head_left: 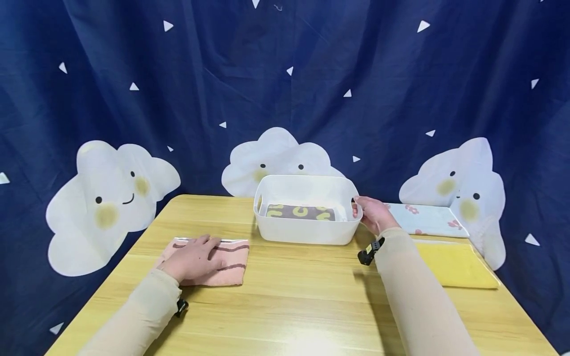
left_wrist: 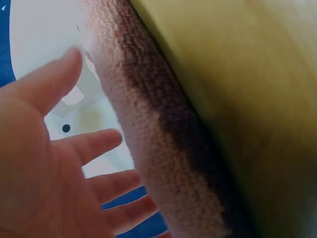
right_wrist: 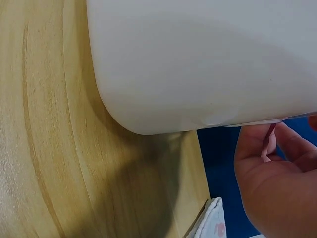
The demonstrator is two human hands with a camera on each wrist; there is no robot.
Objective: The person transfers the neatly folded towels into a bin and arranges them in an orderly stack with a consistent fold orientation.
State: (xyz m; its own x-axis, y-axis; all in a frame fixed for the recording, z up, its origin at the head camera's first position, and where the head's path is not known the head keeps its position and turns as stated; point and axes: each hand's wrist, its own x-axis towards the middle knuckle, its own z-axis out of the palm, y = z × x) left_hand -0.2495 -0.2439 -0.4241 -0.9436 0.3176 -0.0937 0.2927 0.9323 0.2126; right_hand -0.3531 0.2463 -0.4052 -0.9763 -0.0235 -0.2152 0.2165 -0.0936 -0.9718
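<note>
My left hand (head_left: 196,258) rests with spread fingers on a folded pink towel (head_left: 233,269) with brown stripes, at the left of the table. In the left wrist view the fingertips meet the edge of the pink towel (left_wrist: 143,119). At the table's back stands a white plastic basket (head_left: 307,232) with a handle hole at each end. My right hand (head_left: 373,213) grips its right handle, fingers through the hole. A folded grey towel (head_left: 300,212) with yellow shapes lies inside. The right wrist view shows the basket's white wall (right_wrist: 198,64) and the right hand (right_wrist: 277,173) at its rim.
Right of the basket lies a folded pale blue towel (head_left: 427,220) with pink flowers, near the back edge. A folded yellow towel (head_left: 458,264) lies in front of it. The wooden table (head_left: 285,291) backs onto a dark blue curtain (head_left: 285,99) with cloud faces.
</note>
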